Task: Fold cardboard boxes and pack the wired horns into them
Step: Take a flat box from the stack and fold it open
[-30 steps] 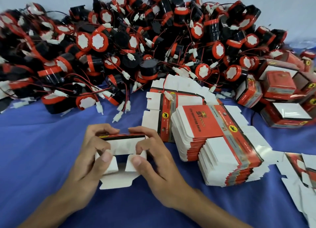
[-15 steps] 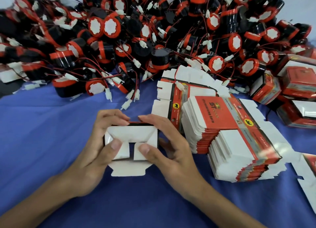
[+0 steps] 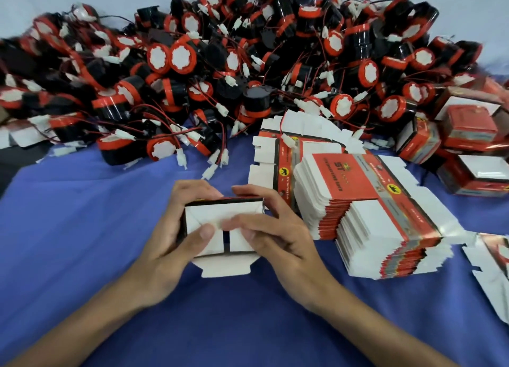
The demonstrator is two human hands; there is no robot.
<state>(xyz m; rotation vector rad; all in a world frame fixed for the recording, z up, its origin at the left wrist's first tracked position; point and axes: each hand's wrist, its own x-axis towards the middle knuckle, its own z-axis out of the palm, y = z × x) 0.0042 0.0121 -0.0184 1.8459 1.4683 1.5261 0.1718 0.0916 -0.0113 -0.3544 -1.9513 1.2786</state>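
Left hand [image 3: 165, 245] and right hand [image 3: 278, 237] clamp one cardboard box [image 3: 216, 211] at the near tabletop [image 3: 82, 215], thumbs pressing end flaps inward; outer flap not yet tucked. Few assembled boxes [image 3: 472, 127] lie right; horn pile [image 3: 248, 63] and flat blanks [image 3: 358, 179] large: judged early stage.

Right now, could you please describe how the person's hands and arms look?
The left hand and right hand are bare: no gloves, rings or watch. The left forearm and right forearm are bare too, with no sleeve visible down to the frame's edge.
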